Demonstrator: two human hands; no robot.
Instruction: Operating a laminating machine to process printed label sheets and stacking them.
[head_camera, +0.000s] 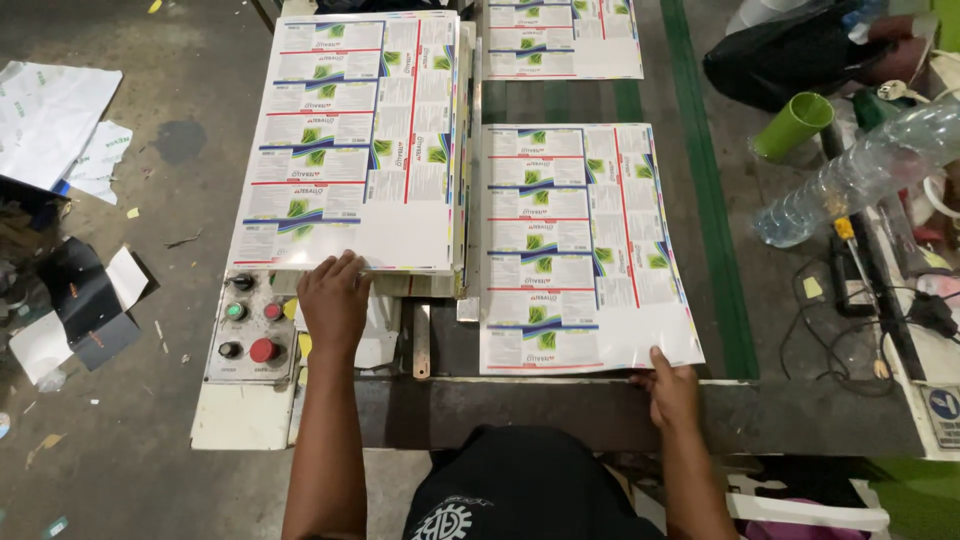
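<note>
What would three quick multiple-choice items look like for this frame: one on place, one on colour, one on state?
1. Where does the left hand rest?
A. On the plastic bottle
B. On the near edge of the stack of printed sheets
C. On the green cup

2. What colour is the largest button on the control panel?
A. Red
B. Blue
C. Yellow

3. How is the right hand engaged with the single printed sheet?
A. Clear of it
B. Crumpling it into a ball
C. Gripping its near right corner, the sheet lying flat

Answers:
1 B: the fingers lie on the stack's lower edge, just above the panel.
2 A: the big round button at the panel's lower right is red.
3 C: the thumb sits on the sheet's corner and the sheet is spread flat on the belt.
</note>
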